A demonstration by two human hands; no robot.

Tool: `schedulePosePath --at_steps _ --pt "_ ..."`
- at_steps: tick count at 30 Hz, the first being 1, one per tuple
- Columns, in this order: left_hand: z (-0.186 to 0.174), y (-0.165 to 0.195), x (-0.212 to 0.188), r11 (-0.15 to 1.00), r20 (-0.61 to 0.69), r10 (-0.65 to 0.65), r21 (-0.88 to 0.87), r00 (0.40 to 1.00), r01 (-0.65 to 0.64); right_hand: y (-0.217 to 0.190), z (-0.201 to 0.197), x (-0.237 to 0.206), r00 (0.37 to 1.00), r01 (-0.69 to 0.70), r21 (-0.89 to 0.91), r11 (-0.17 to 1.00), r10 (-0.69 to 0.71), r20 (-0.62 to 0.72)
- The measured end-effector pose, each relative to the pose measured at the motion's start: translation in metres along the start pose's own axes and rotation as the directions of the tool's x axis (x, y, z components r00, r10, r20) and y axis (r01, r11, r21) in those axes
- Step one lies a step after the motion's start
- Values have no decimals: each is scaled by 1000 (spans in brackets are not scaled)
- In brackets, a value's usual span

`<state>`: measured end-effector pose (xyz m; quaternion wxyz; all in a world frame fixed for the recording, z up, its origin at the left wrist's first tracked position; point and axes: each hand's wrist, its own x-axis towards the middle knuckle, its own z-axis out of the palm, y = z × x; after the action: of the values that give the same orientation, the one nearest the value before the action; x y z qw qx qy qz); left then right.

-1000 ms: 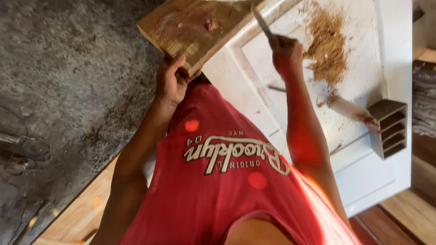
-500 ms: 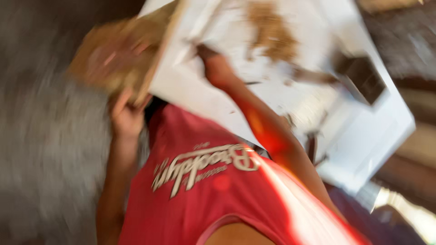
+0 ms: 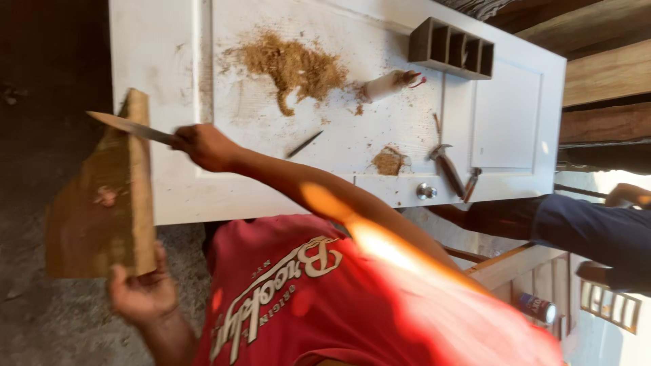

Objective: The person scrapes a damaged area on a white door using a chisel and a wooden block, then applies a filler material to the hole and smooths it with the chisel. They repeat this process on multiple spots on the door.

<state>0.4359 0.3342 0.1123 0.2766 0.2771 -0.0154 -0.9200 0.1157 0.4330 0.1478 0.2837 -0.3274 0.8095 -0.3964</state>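
Note:
My left hand (image 3: 139, 293) grips the lower edge of a flat brown wooden board (image 3: 102, 210), holding it out past the side of a white door panel (image 3: 508, 108) that lies flat. My right hand (image 3: 203, 146) is closed on the handle of a long thin blade (image 3: 129, 127). The blade's tip reaches the board's top end. My red printed shirt fills the bottom of the view.
On the door lie a sawdust pile (image 3: 291, 64), a whitish roll (image 3: 383, 86), a dark slotted wooden box (image 3: 451, 47), a thin dark stick (image 3: 303, 144), a hammer (image 3: 447, 166) and a round knob (image 3: 426, 192). Another person's blue-clad limb (image 3: 583, 227) is at right, a can (image 3: 539, 308) below.
The view has swung round, so the door now lies across the top. My right hand has carried the blade from over the door out to the board's end. My left hand still holds the board.

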Motion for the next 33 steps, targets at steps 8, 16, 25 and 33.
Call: schedulePosePath --at_steps 8,16,25,33 --pt "-9 -28 33 993 -209 -48 93 977 68 23 -71 -52 879 -463 -133 876 474 63" --pt "72 -34 59 927 25 -158 349 987 139 -6 -77 -95 906 -397 263 880 421 -41" --pt "80 -88 78 868 91 -466 239 880 435 38 -58 -191 908 -245 -543 803 -6 -418" --pt "133 -110 76 740 235 -597 531 767 413 38 -77 -308 692 -415 41 909 345 -635"
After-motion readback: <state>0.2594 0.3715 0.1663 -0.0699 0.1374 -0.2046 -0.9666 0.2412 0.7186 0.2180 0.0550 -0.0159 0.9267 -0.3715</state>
